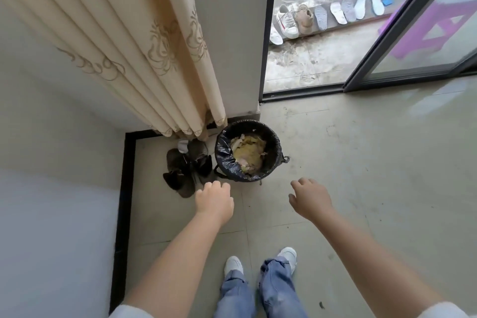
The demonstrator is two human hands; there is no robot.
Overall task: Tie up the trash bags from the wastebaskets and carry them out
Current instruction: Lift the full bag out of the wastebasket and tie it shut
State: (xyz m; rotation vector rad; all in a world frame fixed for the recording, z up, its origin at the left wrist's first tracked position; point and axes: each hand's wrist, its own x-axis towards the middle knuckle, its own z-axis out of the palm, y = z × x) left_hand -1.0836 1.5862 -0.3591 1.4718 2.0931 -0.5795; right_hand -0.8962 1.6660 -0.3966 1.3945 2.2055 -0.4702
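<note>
Trash bag, black and glossy, lines a small round wastebasket that stands on the tiled floor at the foot of a wall corner. The bag's edge is folded over the rim all the way round, and its mouth is untied. Inside lies a heap of yellowish and pale scraps, filling much of the opening.

From the head camera, both bare forearms reach forward and down toward the basket. The left hand hangs in the air just short of the basket's near left side, fingers loosely curled downward, with nothing in them. The right hand hangs to the basket's near right, a little farther off, fingers loosely spread and slightly bent, also holding nothing. Neither hand touches the bag or the basket.

Just left of the basket a pair of dark shoes sits on the floor with a white sock tucked at their top, below the hem of a cream pleated curtain. Beyond the corner a sliding glass door stands open onto a wet balcony, where sneakers and several insoles are laid out along a board. At the bottom of the frame are the person's blue jeans and white shoes.
</note>
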